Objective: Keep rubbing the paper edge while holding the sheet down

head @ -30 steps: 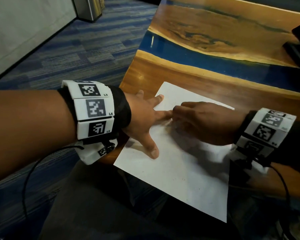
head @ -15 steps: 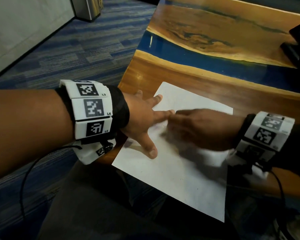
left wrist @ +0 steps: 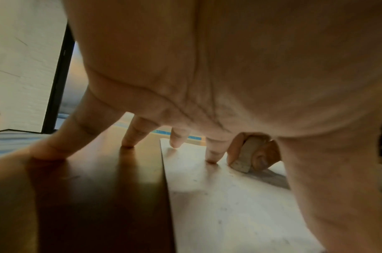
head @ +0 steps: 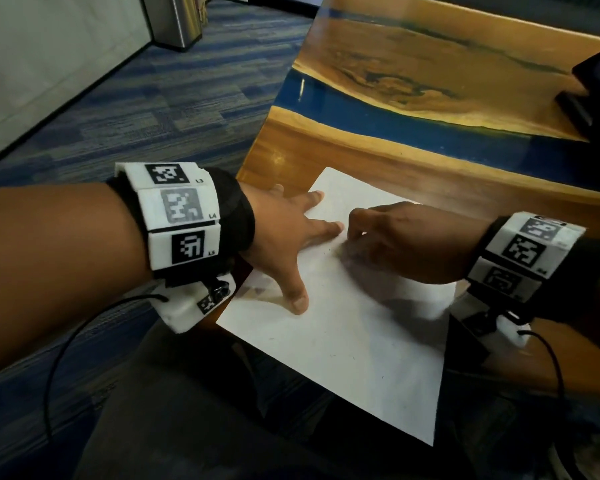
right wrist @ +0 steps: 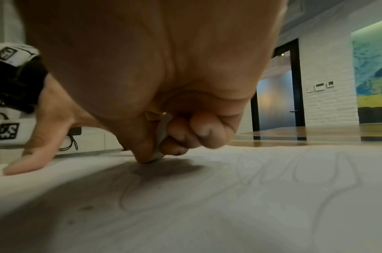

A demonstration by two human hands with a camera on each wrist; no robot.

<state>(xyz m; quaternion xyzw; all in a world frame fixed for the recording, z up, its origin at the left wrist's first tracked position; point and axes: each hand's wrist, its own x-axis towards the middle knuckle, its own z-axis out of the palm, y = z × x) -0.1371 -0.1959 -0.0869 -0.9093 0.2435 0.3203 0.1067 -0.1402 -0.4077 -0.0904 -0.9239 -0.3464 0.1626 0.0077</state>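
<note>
A white sheet of paper [head: 343, 327] lies at the near corner of the wooden table [head: 326, 150]. My left hand [head: 291, 237] is spread flat, with straight fingers pressing on the paper's left part and on the wood beside it. My right hand [head: 395, 240] is curled over the middle of the sheet and pinches a small grey eraser [left wrist: 245, 154] between thumb and fingers. The eraser's [right wrist: 161, 135] lower end touches the paper [right wrist: 207, 196], where faint pencil lines show. In the head view the eraser is hidden under the right hand.
The table has a blue resin stripe [head: 395, 112] across its middle. A dark device [head: 596, 84] stands at the table's far right. Blue patterned carpet [head: 153, 109] and a metal bin [head: 177, 19] lie to the left. Cables hang from both wrist bands.
My right hand has slid back and forth over the paper, ending slightly farther right. The left hand has stayed pressed in place.
</note>
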